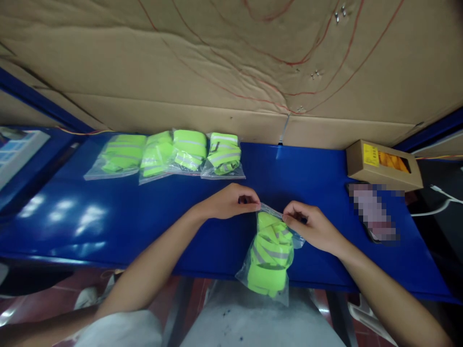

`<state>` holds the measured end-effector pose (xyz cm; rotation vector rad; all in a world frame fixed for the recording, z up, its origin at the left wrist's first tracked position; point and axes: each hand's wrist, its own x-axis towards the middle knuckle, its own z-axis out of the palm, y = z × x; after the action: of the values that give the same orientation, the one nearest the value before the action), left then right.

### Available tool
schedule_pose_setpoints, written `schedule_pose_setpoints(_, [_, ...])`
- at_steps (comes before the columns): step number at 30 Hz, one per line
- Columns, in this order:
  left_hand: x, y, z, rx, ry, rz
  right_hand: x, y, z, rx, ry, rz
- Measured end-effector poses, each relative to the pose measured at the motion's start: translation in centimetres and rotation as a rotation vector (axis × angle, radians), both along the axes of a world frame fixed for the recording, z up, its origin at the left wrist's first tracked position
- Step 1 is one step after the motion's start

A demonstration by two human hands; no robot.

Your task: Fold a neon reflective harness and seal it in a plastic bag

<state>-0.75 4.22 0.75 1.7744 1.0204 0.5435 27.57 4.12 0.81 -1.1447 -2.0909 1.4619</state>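
A clear zip bag (244, 270) hangs over the front edge of the blue table, with a folded neon-yellow reflective strap bundle (269, 255) with grey stripes inside. My left hand (235, 201) pinches the left end of the bag's top strip between thumb and fingers. At the strip's right end, my right hand (311, 224) pinches it the same way. The strip runs taut between both hands. Whether the seal is closed along its length I cannot tell.
Several similar bagged yellow bundles (190, 149) lie in a row along the back of the blue table (137, 207). To the right are a phone (374, 212) and a cardboard box (385, 164) with a window. A cardboard wall (181, 67) with red wires rises behind.
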Motion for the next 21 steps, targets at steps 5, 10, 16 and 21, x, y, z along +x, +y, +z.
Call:
schedule_pose_setpoints(5, [0.5, -0.1, -0.3, 0.005, -0.004, 0.019, -0.2, 0.0, -0.1, -0.045, 0.0, 0.027])
schedule_pose_setpoints(10, [1.1, -0.3, -0.5, 0.028, 0.014, 0.037, -0.2, 0.0, -0.2, -0.024, -0.014, 0.028])
schedule_pose_setpoints(16, [1.3, -0.4, -0.7, -0.063, -0.016, 0.052, -0.1, 0.0, -0.2, -0.003, -0.057, 0.048])
schedule_pose_setpoints(21, [1.5, -0.4, -0.7, -0.078, -0.036, 0.014, 0.1, 0.2, -0.4, 0.013, -0.087, 0.047])
